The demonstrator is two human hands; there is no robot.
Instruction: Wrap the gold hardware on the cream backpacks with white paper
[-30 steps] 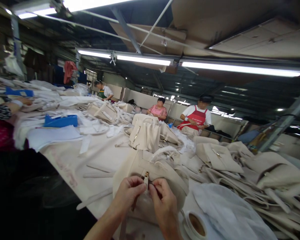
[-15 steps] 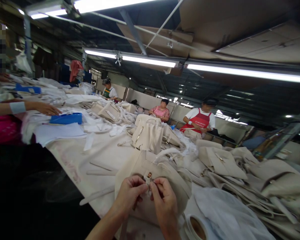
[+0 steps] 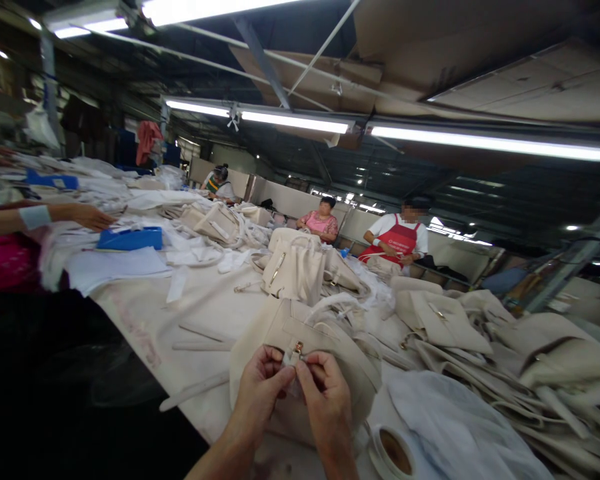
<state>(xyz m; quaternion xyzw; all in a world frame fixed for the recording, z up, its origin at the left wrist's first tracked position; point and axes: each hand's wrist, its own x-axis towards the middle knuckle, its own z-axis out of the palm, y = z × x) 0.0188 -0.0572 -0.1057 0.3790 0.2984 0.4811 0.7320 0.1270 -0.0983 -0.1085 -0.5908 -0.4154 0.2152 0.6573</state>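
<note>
A cream handbag [image 3: 313, 333] lies in front of me on the table, with a small gold-coloured clasp [image 3: 299, 347] on its near face. Just below the clasp, a small whitish, translucent wrapping [image 3: 291, 359] is pinched between my fingers. My left hand [image 3: 260, 390] is closed on its left side, thumb against fingertips. My right hand [image 3: 327, 400] is likewise closed, pinching it from the right. Both hands rest close against the bag. What lies under the wrapping is partly hidden by my fingertips.
Behind stands another cream handbag [image 3: 295, 267]. Stacked bag pieces [image 3: 480, 347] fill the right side, near a tape roll [image 3: 393, 453] and a plastic bag [image 3: 460, 420]. At left, a co-worker's hand [image 3: 93, 217] hovers by a blue object [image 3: 130, 238]. Other people work across the table.
My fingertips have shifted slightly at the clasp, and more of the translucent wrapping shows between them. The co-worker's hand at left appears slightly further left.
</note>
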